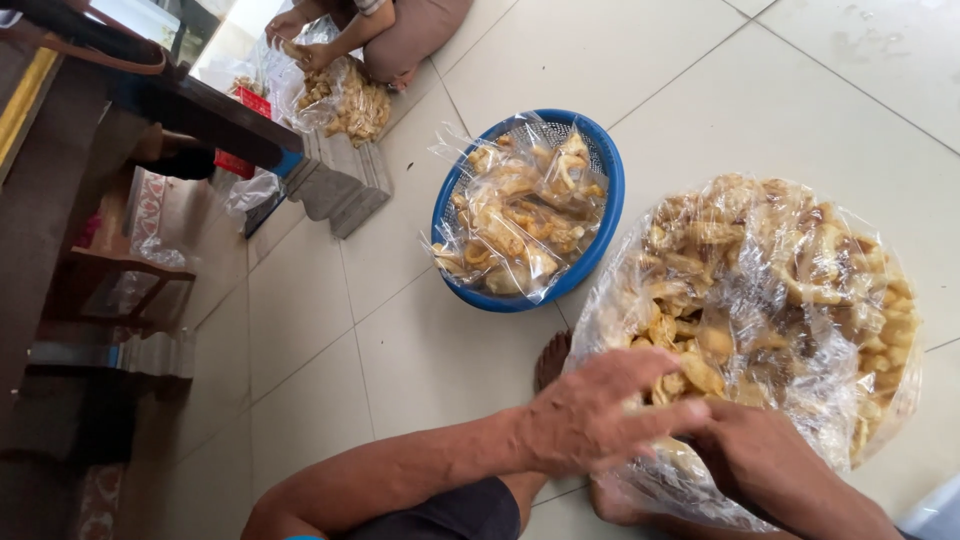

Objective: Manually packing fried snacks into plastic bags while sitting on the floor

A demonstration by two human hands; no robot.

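Note:
A big clear plastic bag full of pale yellow crackers lies on the tiled floor in front of me. My left hand rests flat on its near edge, fingers spread toward the right. My right hand sits just below and beside it, pressed into the bag's opening, its fingers partly hidden by the left hand and the plastic. Whether it grips crackers or plastic cannot be seen. A blue plastic basket to the left holds several small sealed packets of the same crackers.
Another person sits at the far top, hands on a second bag of crackers. Dark wooden furniture and a carved grey step stand along the left. My bare foot shows by the bag.

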